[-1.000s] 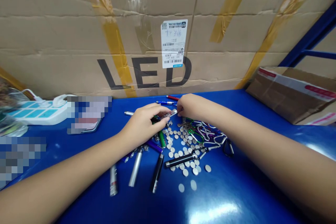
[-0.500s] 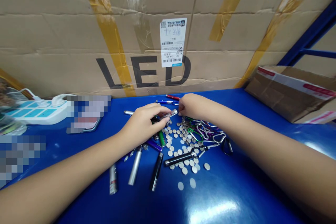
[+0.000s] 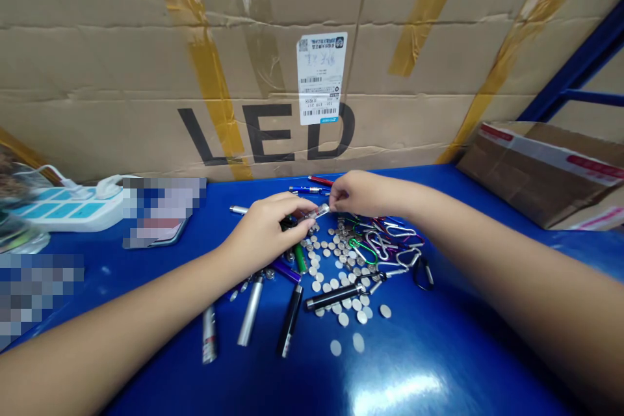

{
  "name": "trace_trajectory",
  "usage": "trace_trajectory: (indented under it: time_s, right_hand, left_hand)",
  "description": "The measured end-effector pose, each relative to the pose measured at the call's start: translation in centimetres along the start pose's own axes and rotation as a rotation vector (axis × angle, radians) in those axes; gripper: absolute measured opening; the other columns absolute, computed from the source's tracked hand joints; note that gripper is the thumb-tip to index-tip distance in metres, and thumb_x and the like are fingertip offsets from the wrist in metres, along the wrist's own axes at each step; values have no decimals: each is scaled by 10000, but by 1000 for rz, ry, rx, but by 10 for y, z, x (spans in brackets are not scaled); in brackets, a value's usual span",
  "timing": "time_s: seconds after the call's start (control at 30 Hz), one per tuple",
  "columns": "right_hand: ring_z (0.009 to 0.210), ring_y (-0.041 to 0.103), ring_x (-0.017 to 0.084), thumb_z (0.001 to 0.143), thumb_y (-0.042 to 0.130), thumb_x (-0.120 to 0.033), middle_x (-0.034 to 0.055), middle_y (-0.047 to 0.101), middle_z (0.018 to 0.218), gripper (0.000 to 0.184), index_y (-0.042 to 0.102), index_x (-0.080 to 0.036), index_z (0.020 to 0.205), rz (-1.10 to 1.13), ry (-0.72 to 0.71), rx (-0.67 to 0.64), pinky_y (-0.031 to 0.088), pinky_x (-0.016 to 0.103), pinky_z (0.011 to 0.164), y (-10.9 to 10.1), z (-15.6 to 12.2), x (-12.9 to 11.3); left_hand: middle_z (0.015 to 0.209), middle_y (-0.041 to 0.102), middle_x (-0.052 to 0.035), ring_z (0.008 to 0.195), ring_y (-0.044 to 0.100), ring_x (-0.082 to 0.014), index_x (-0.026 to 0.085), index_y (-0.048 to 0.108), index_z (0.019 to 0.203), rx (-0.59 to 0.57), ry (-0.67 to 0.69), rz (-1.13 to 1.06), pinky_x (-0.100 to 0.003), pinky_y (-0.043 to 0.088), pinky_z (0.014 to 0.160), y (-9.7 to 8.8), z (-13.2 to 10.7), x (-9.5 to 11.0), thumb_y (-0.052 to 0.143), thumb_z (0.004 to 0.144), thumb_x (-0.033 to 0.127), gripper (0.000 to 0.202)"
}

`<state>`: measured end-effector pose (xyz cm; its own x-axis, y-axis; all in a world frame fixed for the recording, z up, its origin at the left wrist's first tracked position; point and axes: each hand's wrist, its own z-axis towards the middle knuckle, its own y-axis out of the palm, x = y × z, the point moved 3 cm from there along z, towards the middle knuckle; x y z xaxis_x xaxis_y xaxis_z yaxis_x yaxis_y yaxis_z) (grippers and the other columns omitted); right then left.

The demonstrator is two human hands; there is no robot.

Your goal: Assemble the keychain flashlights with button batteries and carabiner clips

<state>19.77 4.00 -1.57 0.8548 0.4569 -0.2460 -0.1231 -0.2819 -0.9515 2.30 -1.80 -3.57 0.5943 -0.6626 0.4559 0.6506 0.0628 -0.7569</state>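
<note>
We have the silvery tube (image 3: pixel 320 210) pinched between thumb and fingers of our left hand (image 3: pixel 266 226), over the far side of the scattered discs (image 3: pixel 351 262). Our right hand (image 3: pixel 363 194) bunches its fingertips beside the tube's end, holding what, we cannot tell; carabiner clips (image 3: pixel 381 246) lie nearby.

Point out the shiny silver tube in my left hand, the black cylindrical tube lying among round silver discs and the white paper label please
Shiny silver tube (image 3: pixel 320 210): head view, on its exposed end.
Black cylindrical tube (image 3: pixel 333 298): head view, middle of its barrel.
White paper label (image 3: pixel 322 78): head view, middle of printed face.
</note>
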Motion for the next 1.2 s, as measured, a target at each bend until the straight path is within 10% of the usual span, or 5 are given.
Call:
trace_trajectory:
  time_s: [0.77,1.2]
  right_hand:
    - [623,509,107,776,611,-340,-12,620,741,163,622,-213,878,377,-219,10,373,235,559,-17,-28,-16]
    - [616,555,113,811,545,-234,-30,677,763,275,708,-292,1024,69,-289,73,375,247,571,-41,-57,-26]
  left_hand:
    - [973,703,-32,908,648,-157,203,675,998,-5,84,-3,-323,526,843,0,-1,2,611,845,200,166]
    - [972,708,-36,885,658,-151,196,677,975,44,85,-1,-304,542,825,-2,-1,2,621,837,196,149]
